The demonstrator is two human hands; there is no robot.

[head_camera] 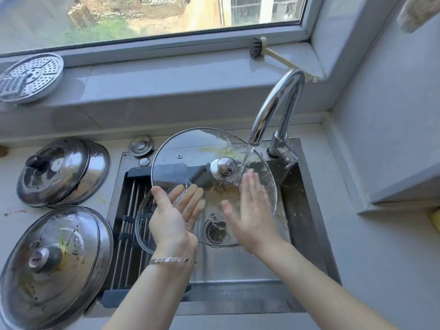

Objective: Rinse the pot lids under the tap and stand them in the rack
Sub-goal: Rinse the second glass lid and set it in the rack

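- Glass lid (190,151) is held tilted over the sink (303,210), with its knob (223,168) facing the person.
- Tap (278,108) runs; the stream lands just right of the knob.
- Left hand (171,217) pinches the lower-left rim, thumb on the near face and straight fingers behind the glass.
- Right hand (250,210) lies flat on the near face below the knob, fingers straight, with the fingertips in the stream.
- Rack (129,210) fills the sink's left part, beneath the lid's left edge; a second clear rim appears to lie across it, but reflections obscure it.
- Upper-right rim of the lid sits near the tap base.
- Two steel lids (62,172) rest on the counter to the left, well apart from both hands.
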